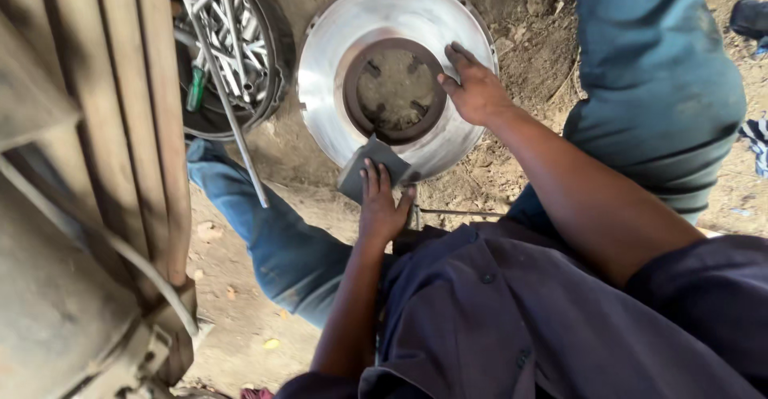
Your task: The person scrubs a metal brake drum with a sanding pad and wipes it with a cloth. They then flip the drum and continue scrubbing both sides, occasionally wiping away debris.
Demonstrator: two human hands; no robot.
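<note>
A large shiny metal disc (pixel 336 39) with a dark ring (pixel 352 103) around its open centre lies on the dirt ground. My left hand (pixel 382 207) presses a grey sheet of abrasive paper (pixel 364 167) flat against the disc's near rim. My right hand (pixel 476 87) rests on the disc's right side, fingers spread and touching the dark ring's edge. My dark blue sleeves and shirt fill the lower right.
A round pan (pixel 276 43) full of wrenches and spanners sits left of the disc, with a long metal rod (pixel 236 127) leaning out of it. Wooden planks (pixel 120 111) and machinery stand at left. Legs in blue jeans (pixel 272 239) and teal trousers (pixel 656 79) flank the disc.
</note>
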